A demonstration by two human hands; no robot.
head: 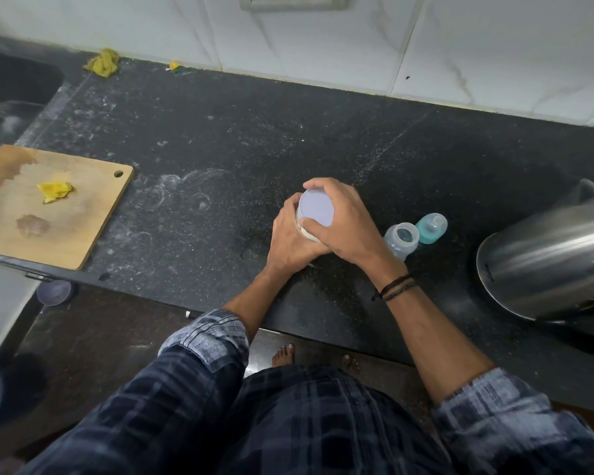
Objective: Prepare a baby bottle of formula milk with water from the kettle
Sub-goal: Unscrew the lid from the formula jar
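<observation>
Standing on the dark worktop (220, 138), near its front edge, the formula jar (304, 234) is held by both hands. The left hand (288, 236) is wrapped round the body of the jar. The fingers (324, 185) of the right hand (345, 217) are curled over the rim of the lilac lid (315, 210), with the thumb pressed on its near side. The lid is judged to be at the point of being twisted or pulled off.

Several things could go wrong from here. If the lid is released with a jerk, powder could be thrown onto the worktop, or the jar could be tipped. The open baby bottle (401, 240) is placed just beside the right wrist, so it could be knocked over by the forearm when the lid is lifted away. The kettle (546, 265) is further right on the worktop and could be struck by a wide movement of the elbow.

As for the containers, a whitish band is seen at the side of the jar, but whether it is powder cannot be told. No water or powder can be made out in the bottle; its teal teat cap (432, 228) is set right beside it. The inside of the kettle is not shown.
</observation>
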